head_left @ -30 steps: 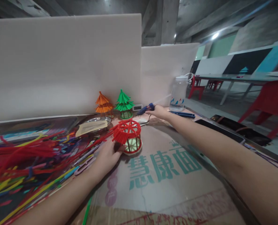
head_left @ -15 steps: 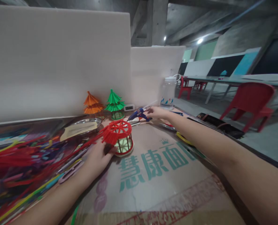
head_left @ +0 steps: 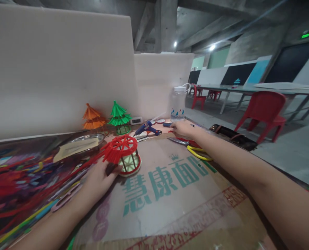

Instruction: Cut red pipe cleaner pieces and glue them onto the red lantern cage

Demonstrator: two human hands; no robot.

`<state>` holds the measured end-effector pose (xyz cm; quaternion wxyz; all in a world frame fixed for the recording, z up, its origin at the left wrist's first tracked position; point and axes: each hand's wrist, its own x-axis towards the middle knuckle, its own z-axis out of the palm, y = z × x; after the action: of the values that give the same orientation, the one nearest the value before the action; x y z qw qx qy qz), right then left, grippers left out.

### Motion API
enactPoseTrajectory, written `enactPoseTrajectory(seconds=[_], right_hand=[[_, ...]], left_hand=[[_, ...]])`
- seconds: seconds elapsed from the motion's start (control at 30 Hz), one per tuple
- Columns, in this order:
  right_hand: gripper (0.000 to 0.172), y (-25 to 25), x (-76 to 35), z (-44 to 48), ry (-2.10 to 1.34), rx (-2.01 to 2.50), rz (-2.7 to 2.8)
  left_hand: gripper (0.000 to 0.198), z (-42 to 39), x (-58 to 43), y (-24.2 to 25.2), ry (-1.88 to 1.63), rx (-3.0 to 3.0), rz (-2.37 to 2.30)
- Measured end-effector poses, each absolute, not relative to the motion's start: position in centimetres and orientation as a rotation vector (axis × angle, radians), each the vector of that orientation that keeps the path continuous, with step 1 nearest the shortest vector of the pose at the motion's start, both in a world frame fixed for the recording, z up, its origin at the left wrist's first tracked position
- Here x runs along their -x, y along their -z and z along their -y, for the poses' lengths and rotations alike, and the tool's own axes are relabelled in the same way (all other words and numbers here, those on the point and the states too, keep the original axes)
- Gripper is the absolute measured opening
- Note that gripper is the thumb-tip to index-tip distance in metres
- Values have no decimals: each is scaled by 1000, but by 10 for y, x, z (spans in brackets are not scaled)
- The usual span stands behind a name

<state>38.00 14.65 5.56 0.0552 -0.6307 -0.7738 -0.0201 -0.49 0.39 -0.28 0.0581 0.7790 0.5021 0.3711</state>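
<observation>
Red pavilion [head_left: 125,151] in left hand [head_left: 99,175], right hand [head_left: 183,129] near scissors [head_left: 187,143], grip unclear.

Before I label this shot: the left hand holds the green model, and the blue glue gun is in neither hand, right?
No: the head view shows the left hand holding the red model, not the green one. The blue glue gun is in neither hand.

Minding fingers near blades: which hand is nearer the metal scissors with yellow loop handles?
Right. The right hand is just beyond the scissors; the left hand is well to their left, at the round, red-topped openwork model.
</observation>
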Motion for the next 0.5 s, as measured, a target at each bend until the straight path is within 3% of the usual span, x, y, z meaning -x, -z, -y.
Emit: enactPoseTrajectory(seconds=[0.27,0.5], right_hand=[[22,-42,-370,-150,190,1768,2310],[30,-59,-354,-125,180,1717,2206]], left_hand=[[36,4,-2,-4,-1102,-2298,-1500],[31,6,-1,-4,-1073,-2270,-1526]])
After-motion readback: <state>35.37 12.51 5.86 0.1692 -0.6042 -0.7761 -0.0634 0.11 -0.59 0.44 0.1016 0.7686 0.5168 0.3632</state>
